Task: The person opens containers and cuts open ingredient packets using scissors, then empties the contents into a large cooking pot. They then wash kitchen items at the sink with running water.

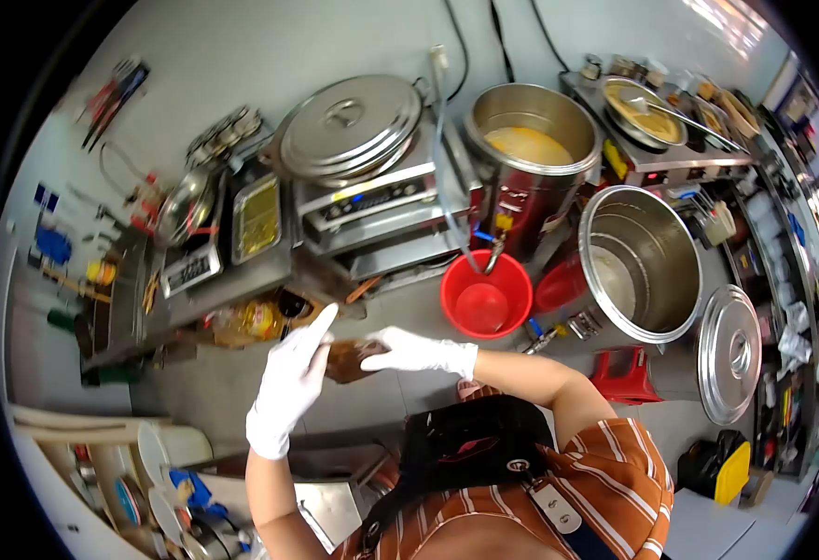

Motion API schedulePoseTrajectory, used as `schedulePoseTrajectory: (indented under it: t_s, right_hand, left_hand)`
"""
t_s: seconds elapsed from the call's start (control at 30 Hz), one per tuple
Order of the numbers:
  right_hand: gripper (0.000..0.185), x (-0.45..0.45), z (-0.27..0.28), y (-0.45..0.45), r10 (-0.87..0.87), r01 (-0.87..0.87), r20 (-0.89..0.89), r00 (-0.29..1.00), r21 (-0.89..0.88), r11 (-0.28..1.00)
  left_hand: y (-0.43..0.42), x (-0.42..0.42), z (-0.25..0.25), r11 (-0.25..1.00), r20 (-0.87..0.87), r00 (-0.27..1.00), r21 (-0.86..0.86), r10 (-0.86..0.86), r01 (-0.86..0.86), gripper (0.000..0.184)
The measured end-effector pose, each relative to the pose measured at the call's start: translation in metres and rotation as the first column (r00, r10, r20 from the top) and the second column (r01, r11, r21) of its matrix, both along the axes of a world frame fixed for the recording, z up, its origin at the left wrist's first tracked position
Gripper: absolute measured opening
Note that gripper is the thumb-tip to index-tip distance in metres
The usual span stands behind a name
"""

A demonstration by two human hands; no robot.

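Both my hands wear white gloves and are raised in front of my body. My left hand (293, 378) has its fingers stretched out, pointing up and right, with the thumb beside a brown, slightly shiny object (343, 362). From the other side, my right hand (416, 352) grips that object's right edge between thumb and fingers. Its exact kind is unclear, and its edges are partly hidden by the gloves. Beyond my right hand, a red bucket (487, 308) stands on the floor beneath the tap of a tall steel pot (520, 201) holding yellowish liquid.
A lidded steel pan (350, 126) sits on a cooker ahead. To the right are an open steel pot (675, 280), its lid (729, 355) and a red stool (626, 375). At left, a steel counter (260, 280) carries a tray (258, 219). Shelves line the far right.
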State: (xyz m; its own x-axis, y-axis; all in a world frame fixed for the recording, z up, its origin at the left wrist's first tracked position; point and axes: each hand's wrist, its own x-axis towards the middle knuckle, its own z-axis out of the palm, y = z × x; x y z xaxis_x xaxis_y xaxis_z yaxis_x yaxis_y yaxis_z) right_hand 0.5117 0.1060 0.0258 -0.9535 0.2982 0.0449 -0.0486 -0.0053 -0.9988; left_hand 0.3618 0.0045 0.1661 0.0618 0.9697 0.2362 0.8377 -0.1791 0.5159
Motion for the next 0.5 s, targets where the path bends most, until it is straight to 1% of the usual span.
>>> schedulePoseTrajectory:
  t_s: [0.03,0.1,0.13,0.17,0.2,0.23,0.27,0.3,0.33,0.37,0.43,0.47,0.5]
  right_hand:
    - [0.054,0.015,0.006,0.025,-0.074,0.073,0.046,0.996,0.021,0.997]
    - [0.054,0.040,0.007,0.069,-0.249,0.249,0.078,0.965,0.016,0.968]
    - [0.052,0.051,0.007,0.087,-0.361,0.361,0.032,0.932,0.002,0.932]
    - [0.049,0.063,0.012,0.104,-0.480,0.479,0.003,0.878,-0.051,0.876]
    - [0.047,0.074,0.009,0.124,-0.497,0.493,0.010,0.867,-0.151,0.857]
    - [0.046,0.085,0.007,0.146,-0.514,0.502,0.016,0.858,-0.247,0.829]
    - [0.044,0.097,0.012,0.166,-0.582,0.590,0.107,0.806,-0.225,0.776]
    - [0.042,0.107,0.017,0.185,-0.642,0.671,0.194,0.742,-0.196,0.716]
    - [0.039,0.111,0.001,0.210,-0.703,0.684,0.057,0.709,-0.299,0.665]
    - [0.035,0.115,-0.015,0.234,-0.748,0.666,-0.081,0.659,-0.400,0.630]
    - [0.032,0.128,-0.030,0.281,-0.802,0.639,-0.053,0.596,-0.574,0.512]
    - [0.033,0.134,-0.030,0.303,-0.835,0.681,-0.011,0.551,-0.573,0.457]
    - [0.035,0.138,-0.034,0.326,-0.866,0.675,-0.024,0.499,-0.616,0.406]
  left_hand:
    - [0.035,0.005,0.001,0.997,0.008,0.997,0.004,-0.071,0.071,0.049]
    - [0.107,0.017,0.002,0.973,0.030,0.973,0.018,-0.229,0.229,0.047]
    - [0.142,0.026,0.002,0.956,0.035,0.956,0.051,-0.290,0.288,0.048]
    - [0.176,0.032,-0.001,0.941,0.067,0.939,0.012,-0.338,0.338,0.049]
    - [0.208,0.041,0.000,0.925,0.142,0.919,-0.049,-0.367,0.377,0.050]
    - [0.241,0.051,0.006,0.891,0.154,0.880,0.017,-0.450,0.453,0.054]
    - [0.277,0.055,-0.007,0.907,0.195,0.887,0.142,-0.418,0.396,0.054]
    - [0.313,0.057,-0.032,0.909,0.242,0.889,0.261,-0.388,0.325,0.055]
    - [0.345,0.062,-0.049,0.952,0.522,0.797,0.167,-0.305,0.255,0.053]
    - [0.376,0.066,-0.070,0.976,0.748,0.640,0.047,-0.176,0.214,0.052]
    - [0.454,0.065,-0.151,0.916,0.869,0.477,-0.078,-0.130,0.393,0.049]
    - [0.479,0.072,-0.171,0.791,0.940,0.335,-0.253,0.065,0.557,0.048]
    - [0.503,0.080,-0.191,0.616,0.912,0.259,-0.406,0.317,0.675,0.048]
